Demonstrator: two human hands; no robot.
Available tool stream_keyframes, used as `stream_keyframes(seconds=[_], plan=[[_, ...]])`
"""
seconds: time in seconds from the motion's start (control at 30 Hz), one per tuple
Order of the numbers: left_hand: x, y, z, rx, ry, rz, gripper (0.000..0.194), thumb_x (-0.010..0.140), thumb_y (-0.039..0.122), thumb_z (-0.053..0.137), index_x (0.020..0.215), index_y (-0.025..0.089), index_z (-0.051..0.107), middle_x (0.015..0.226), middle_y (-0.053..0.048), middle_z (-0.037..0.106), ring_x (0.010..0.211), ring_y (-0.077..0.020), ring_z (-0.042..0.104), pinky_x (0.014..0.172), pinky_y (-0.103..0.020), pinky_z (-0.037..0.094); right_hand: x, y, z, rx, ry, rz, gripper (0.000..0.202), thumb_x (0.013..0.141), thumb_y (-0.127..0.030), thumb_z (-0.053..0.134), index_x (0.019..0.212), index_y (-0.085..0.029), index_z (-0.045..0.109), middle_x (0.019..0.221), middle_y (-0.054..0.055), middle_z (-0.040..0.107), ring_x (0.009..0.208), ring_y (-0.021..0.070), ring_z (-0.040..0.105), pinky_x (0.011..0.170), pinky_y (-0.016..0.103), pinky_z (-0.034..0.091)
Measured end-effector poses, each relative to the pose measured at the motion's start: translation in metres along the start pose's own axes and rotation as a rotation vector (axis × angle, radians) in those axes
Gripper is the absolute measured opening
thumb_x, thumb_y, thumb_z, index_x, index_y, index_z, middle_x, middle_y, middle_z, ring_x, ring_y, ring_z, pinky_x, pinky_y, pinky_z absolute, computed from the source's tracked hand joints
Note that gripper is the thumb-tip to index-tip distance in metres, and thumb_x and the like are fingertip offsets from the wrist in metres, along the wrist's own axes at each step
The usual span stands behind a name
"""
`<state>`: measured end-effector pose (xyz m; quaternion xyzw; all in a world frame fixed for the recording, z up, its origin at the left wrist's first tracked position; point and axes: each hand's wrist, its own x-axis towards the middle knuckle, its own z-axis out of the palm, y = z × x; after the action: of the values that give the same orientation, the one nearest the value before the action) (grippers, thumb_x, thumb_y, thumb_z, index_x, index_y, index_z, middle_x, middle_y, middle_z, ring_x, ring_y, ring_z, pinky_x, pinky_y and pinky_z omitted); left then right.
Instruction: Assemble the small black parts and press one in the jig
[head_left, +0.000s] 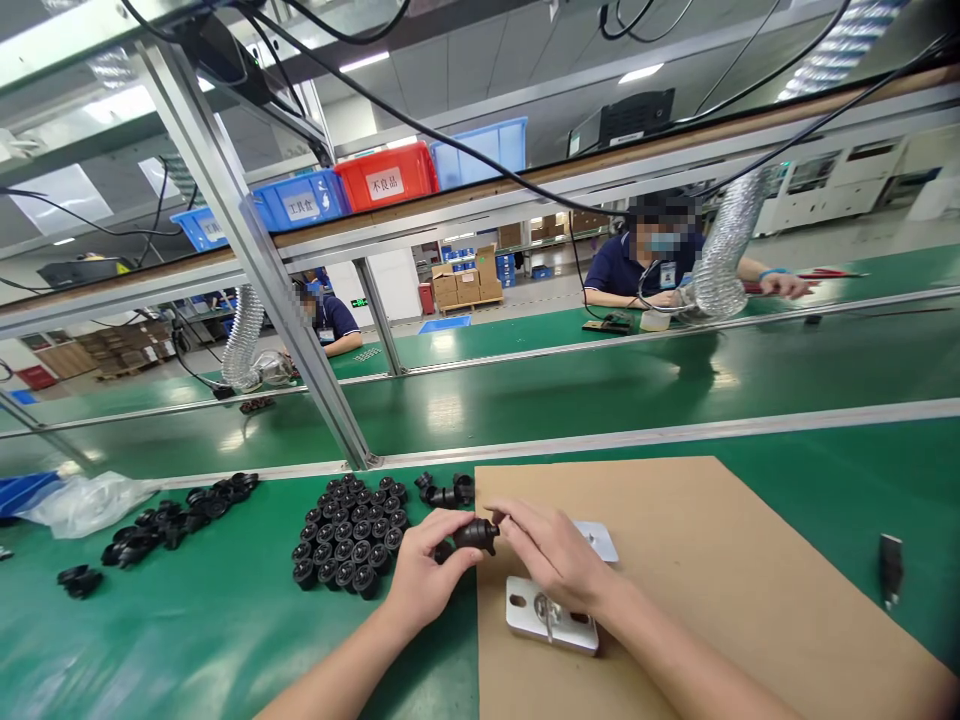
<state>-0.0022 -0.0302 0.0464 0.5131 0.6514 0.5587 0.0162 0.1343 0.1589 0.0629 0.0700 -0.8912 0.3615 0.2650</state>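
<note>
My left hand [429, 565] grips a black cylindrical part [475, 535] between thumb and fingers, above the left edge of a brown cardboard sheet [660, 530]. At the part's right end are the fingertips of my right hand [551, 550], pressed together; whether they pinch something small there is hidden. Below my right hand lies a silver metal block [551, 622] with slots and a raised piece in its middle. A second silver plate [598, 541] sits behind that hand, partly covered. Left of my left hand, several round black parts [345, 535] stand grouped on the green mat.
Loose black parts [169, 525] and a clear plastic bag [94, 505] lie at the left. More black pieces [450, 492] are behind my left hand. A black-handled tool [891, 570] lies far right. A metal post [262, 250] rises ahead; two people sit beyond the bench.
</note>
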Motion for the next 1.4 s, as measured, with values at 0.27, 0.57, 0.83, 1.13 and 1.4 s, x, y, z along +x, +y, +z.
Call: stream_keyframes(seconds=[0.27, 0.57, 0.83, 1.13, 1.4], plan=[[-0.001, -0.004, 0.0, 0.076, 0.039, 0.072, 0.042, 0.087, 0.014, 0.08, 0.125, 0.03, 0.075, 0.111, -0.004, 0.078, 0.1, -0.0217, 0.072, 0.093, -0.034, 0.059, -0.003, 0.004, 0.011, 0.002, -0.044, -0.042, 0.034, 0.101, -0.02, 0.053, 0.133, -0.027, 0.06, 0.11, 0.006, 0.072, 0.092, 0.0236, 0.066, 0.076, 0.034, 0.049], [-0.001, -0.012, -0.004, 0.003, 0.017, -0.061, 0.037, 0.104, 0.03, 0.06, 0.14, 0.026, 0.065, 0.123, -0.01, 0.077, 0.11, -0.0246, 0.075, 0.097, -0.039, 0.062, -0.001, 0.003, 0.019, 0.215, 0.052, 0.185, 0.024, 0.099, -0.03, 0.062, 0.123, -0.029, 0.065, 0.107, 0.002, 0.073, 0.092, 0.0216, 0.067, 0.081, 0.033, 0.053], [0.002, -0.014, -0.009, -0.079, -0.024, -0.089, 0.048, 0.102, 0.03, 0.063, 0.149, 0.024, 0.055, 0.132, -0.012, 0.072, 0.118, -0.0259, 0.071, 0.103, -0.043, 0.06, 0.003, -0.004, 0.019, 0.352, 0.087, 0.293, 0.023, 0.098, -0.036, 0.066, 0.118, -0.025, 0.07, 0.103, 0.003, 0.074, 0.09, 0.0228, 0.068, 0.081, 0.033, 0.053], [0.021, -0.003, -0.054, 0.381, -0.241, 0.032, 0.038, 0.098, 0.01, 0.052, 0.128, 0.024, 0.07, 0.121, -0.011, 0.071, 0.115, -0.0266, 0.065, 0.102, -0.044, 0.056, 0.0, -0.012, 0.027, 0.039, 0.024, 0.208, 0.012, 0.09, -0.027, 0.067, 0.102, -0.025, 0.07, 0.084, 0.0, 0.067, 0.075, 0.0197, 0.061, 0.068, 0.031, 0.043], [0.021, 0.0, -0.06, 0.661, -0.558, 0.078, 0.035, 0.092, 0.0, 0.056, 0.108, 0.024, 0.077, 0.106, -0.006, 0.072, 0.103, -0.0251, 0.062, 0.089, -0.039, 0.051, -0.005, -0.022, 0.042, -0.132, -0.186, 0.093, 0.015, 0.092, -0.031, 0.071, 0.104, -0.024, 0.071, 0.092, 0.003, 0.07, 0.083, 0.0234, 0.065, 0.073, 0.034, 0.042]])
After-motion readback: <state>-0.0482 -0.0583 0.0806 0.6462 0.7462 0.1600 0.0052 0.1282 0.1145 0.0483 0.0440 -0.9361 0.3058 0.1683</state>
